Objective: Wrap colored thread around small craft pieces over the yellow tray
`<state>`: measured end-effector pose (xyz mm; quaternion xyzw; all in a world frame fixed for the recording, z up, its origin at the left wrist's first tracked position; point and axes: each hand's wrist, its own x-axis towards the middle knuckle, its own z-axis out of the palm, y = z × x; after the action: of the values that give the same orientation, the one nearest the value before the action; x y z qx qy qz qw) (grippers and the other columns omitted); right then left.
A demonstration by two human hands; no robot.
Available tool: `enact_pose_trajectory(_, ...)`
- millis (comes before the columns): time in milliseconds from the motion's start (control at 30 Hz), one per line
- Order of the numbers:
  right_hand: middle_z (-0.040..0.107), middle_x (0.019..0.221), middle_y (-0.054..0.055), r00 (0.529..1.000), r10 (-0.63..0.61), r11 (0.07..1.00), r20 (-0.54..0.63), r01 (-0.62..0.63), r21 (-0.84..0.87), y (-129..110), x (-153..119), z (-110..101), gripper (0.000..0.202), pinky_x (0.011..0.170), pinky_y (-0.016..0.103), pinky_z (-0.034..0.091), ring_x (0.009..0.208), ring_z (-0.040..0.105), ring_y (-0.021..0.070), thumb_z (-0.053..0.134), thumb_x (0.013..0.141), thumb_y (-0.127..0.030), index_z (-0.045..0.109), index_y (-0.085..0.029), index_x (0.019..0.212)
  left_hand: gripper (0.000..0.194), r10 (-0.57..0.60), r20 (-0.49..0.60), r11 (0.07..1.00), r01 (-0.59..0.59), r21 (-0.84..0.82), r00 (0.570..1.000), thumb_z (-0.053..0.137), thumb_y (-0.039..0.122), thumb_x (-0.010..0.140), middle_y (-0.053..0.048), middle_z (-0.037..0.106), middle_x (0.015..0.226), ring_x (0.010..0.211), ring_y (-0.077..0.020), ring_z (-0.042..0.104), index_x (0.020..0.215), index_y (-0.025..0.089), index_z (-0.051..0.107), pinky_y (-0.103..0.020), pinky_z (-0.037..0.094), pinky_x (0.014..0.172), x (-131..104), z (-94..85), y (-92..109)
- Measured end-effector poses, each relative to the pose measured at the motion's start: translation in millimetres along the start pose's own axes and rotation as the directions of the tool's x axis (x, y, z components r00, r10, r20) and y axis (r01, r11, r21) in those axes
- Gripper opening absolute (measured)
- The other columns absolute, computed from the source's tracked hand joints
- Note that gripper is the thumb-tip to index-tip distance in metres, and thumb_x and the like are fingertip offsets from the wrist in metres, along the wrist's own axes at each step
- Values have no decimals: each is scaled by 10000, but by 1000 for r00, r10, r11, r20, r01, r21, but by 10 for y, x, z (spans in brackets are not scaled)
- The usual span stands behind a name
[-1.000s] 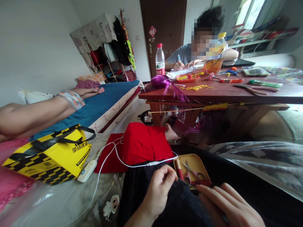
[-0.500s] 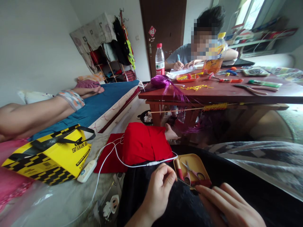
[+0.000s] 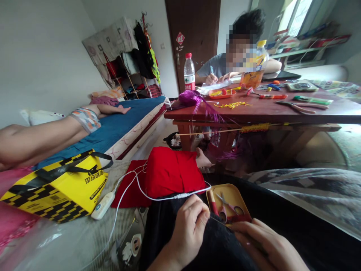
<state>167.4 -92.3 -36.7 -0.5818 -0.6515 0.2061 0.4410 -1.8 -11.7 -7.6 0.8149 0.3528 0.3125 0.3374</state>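
Hands at work: two, the left hand (image 3: pixel 191 222) and the right hand (image 3: pixel 265 237), over black cloth (image 3: pixel 222 248).
Left fingers: thumb and forefinger pinched together on one end of a thin strand (image 3: pixel 219 219).
Right fingers: nearly straight, drawn together at the strand's other end; the thumb is mostly hidden.
Strand: one, stretched between the hands, just in front of the yellow tray (image 3: pixel 233 192).
Tray: one pair of scissors (image 3: pixel 234 207) and one tan-and-red tube (image 3: pixel 213 201).
Red cloth: one bundle (image 3: pixel 175 169), a white cable (image 3: pixel 165 198) along its near edge.
Bottles on the table (image 3: pixel 262 109): two, one red-capped bottle (image 3: pixel 189 75), one yellow-capped bottle (image 3: pixel 252 80).
Tools on the table: one pair of pliers (image 3: pixel 297 108), one green-handled tool (image 3: pixel 313 99).
Loose stuff on the table: one purple bundle (image 3: pixel 189 98), one scatter of yellow pieces (image 3: pixel 232 105), too tangled to count.
Bag writing: 歪马送 and a partly hidden fourth character on the yellow bag (image 3: pixel 76 188); lower, "400".
Door writing: 旺 on one red diamond sticker (image 3: pixel 180 38).
Bottle labels: too small to read surely.
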Motion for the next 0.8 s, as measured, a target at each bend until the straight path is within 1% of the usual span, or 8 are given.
enact_pose_trajectory(100, 670, 734, 21, 983, -176, 982, -58, 170, -86, 20, 15, 14, 183, 608, 246, 498, 664, 626, 166, 444, 859, -225, 616, -250, 916, 245, -19, 8, 1000, 19, -9, 1000, 403, 214, 893, -2, 448, 682, 645, -120, 460, 662, 168, 473, -219, 350, 613, 6, -3, -13)
enact_pose_trajectory(167, 673, 732, 15, 975, -215, 972, -62, 208, -106, 16, 27, 12, 189, 609, 248, 495, 649, 625, 165, 428, 865, -214, 606, -254, 915, 251, -27, 10, 1000, 28, -11, 1000, 400, 219, 894, -2, 447, 681, 644, -120, 458, 659, 168, 468, -219, 349, 610, 13, -6, -15)
enact_pose_trajectory(267, 654, 709, 14, 996, -51, 999, 68, 52, -15, -6, 46, -4, 196, 571, 225, 493, 630, 625, 158, 406, 879, -253, 599, -240, 850, 254, -32, 21, 999, 33, -17, 999, 397, 224, 897, -5, 451, 685, 646, -120, 459, 660, 167, 468, -217, 350, 611, 20, -16, -11)
enact_pose_trajectory(333, 640, 680, 10, 979, 73, 993, 193, -90, 80, -19, 57, -13, 229, 553, 210, 491, 609, 623, 151, 386, 893, -293, 585, -227, 801, 254, -31, 33, 999, 32, -14, 999, 399, 228, 898, -6, 455, 688, 648, -119, 460, 662, 165, 471, -215, 350, 613, 22, -25, -9)
enact_pose_trajectory(433, 644, 701, 14, 966, 119, 980, 227, -151, 128, -17, 75, -19, 240, 574, 216, 492, 621, 624, 153, 386, 895, -314, 582, -221, 793, 249, -40, 46, 999, 40, 3, 998, 403, 225, 895, -4, 460, 688, 650, -118, 461, 663, 166, 470, -214, 348, 613, 29, -37, -12)
enact_pose_trajectory(633, 652, 793, 45, 976, -15, 998, 218, 29, -63, 111, 192, -45, 219, 637, 255, 494, 746, 619, 180, 414, 878, -263, 628, -230, 845, 252, -123, 62, 991, 119, 56, 990, 414, 206, 873, 3, 474, 662, 643, -126, 472, 631, 172, 475, -222, 341, 603, 77, -11, -87)
enact_pose_trajectory(733, 659, 777, 44, 962, 66, 963, 264, 8, -271, 325, 318, -21, 278, 630, 258, 478, 737, 606, 181, 374, 891, -270, 646, -228, 854, 232, -222, -7, 973, 222, 66, 975, 426, 197, 846, 5, 478, 650, 631, -133, 479, 619, 177, 471, -228, 344, 598, 101, 7, -184)
enact_pose_trajectory(800, 658, 711, 38, 944, 164, 898, 286, -23, -438, 522, 415, 33, 295, 611, 262, 460, 701, 596, 186, 383, 881, -264, 664, -228, 798, 229, -275, -54, 960, 278, 41, 960, 426, 213, 839, 10, 473, 639, 622, -135, 479, 615, 181, 464, -230, 349, 599, 105, 3, -251)
